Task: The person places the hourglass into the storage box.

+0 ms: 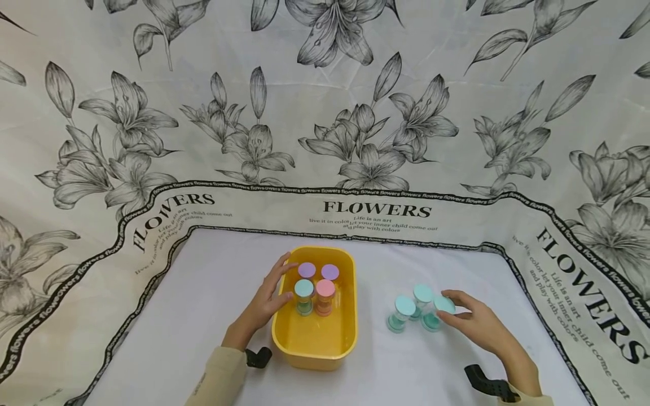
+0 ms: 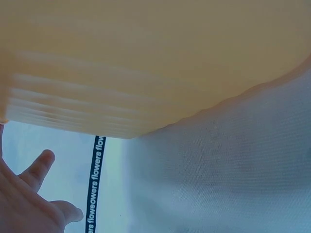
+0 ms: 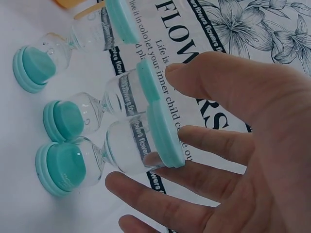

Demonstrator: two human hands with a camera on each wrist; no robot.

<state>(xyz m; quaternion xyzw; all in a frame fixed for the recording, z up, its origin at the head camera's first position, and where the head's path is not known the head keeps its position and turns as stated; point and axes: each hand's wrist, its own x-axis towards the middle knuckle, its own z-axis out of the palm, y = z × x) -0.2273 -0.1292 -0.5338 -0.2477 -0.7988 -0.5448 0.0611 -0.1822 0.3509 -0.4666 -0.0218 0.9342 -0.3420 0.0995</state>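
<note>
In the head view my left hand [image 1: 265, 296] rests at the left rim of a yellow bin [image 1: 315, 341], thumb and a finger reaching over it. The left wrist view shows other fingers [image 2: 39, 170] straight and spread below the bin's outer wall. Inside the bin stand a teal hourglass [image 1: 304, 288], a pink hourglass [image 1: 325, 290] and two purple-topped ones [image 1: 330, 272]. To the right, three teal hourglasses stand upright in a cluster. Around the cap of the rightmost hourglass [image 3: 166, 133], my right hand [image 1: 474, 321] spreads its thumb and fingers, the thumb apart from that cap.
White cloth [image 1: 376, 366] covers the table. Behind and at the sides rises a floral fabric [image 1: 335, 152] with a black lettered border. Two other teal hourglasses, one at the left [image 1: 404, 306] and one behind [image 1: 423, 293], stand close beside the rightmost.
</note>
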